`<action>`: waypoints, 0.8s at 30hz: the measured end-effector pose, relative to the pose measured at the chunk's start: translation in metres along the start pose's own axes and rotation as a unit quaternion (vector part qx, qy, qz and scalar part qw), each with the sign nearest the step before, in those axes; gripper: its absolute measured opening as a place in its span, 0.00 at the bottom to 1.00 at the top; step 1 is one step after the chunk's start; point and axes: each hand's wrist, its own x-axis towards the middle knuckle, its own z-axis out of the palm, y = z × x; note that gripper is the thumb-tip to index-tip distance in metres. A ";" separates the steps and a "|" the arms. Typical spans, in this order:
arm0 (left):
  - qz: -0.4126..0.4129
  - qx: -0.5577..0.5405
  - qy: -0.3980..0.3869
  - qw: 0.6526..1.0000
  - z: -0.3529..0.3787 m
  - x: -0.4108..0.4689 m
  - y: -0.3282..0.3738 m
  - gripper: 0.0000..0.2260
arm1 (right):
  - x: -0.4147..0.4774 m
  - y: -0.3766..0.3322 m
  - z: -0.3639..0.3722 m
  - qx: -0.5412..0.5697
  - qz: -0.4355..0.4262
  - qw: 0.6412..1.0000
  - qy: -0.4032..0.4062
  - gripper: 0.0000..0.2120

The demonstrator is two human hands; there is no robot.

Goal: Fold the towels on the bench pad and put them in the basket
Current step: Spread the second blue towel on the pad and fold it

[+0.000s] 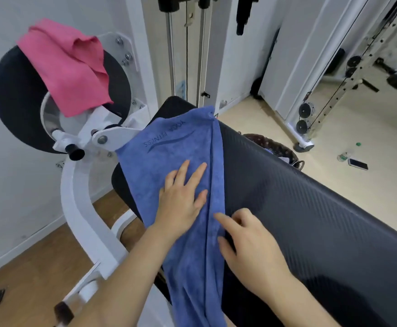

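**Head view: both hands on the blue towel at the pad's left edge**

Head camera looks down on two bare forearms reaching in from the bottom edge. The left hand (183,199) lies flat on the blue towel (169,149), palm down, fingers straight and slightly spread. Just to its right, the right hand (251,244) rests its straight index finger on the towel's right-hand edge, with the thumb touching the same edge lower down. Its other fingers are loosely curled and hold nothing.

The blue towel is doubled lengthwise into a long strip that runs along the left edge of the bench pad (310,208). Its near end hangs down over the pad's near edge, and its far end reaches almost to the far corner. Dark lettering shows on the far part. The rest of the black ribbed pad, to the right of the towel, is bare.

Behind the pad's right edge a dark woven basket (280,147) stands on the pale floor, mostly hidden by the pad.

Left of the pad's far corner, a pink towel (67,67) is draped unfolded over a black roller pad (11,95) on the white machine frame (79,208).

Farther right on the floor lie a phone (358,164), a small bottle (343,156) and a green cap (358,144).
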 end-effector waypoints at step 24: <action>-0.306 -0.660 -0.011 0.686 -0.020 -0.089 0.051 0.13 | -0.057 0.011 0.000 0.432 0.159 0.884 -0.086 0.10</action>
